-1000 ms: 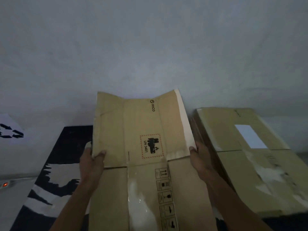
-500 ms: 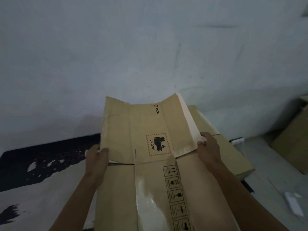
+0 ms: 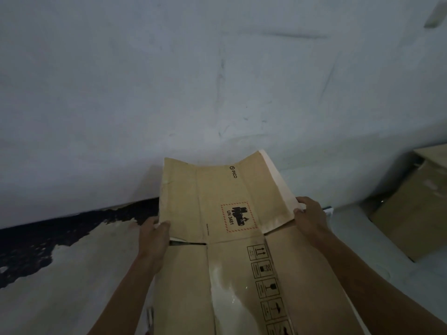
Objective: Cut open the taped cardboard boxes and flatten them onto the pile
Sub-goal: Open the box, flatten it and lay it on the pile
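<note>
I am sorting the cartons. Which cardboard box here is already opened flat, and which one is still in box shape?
The flattened PICO box, gripped by the left hand and right hand, is opened flat. The cardboard box at far right still stands as a box.

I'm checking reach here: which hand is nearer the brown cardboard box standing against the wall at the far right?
Right. The right hand grips the held flattened cardboard box's right edge, nearest that brown cardboard box; the left hand grips the opposite edge.
</note>
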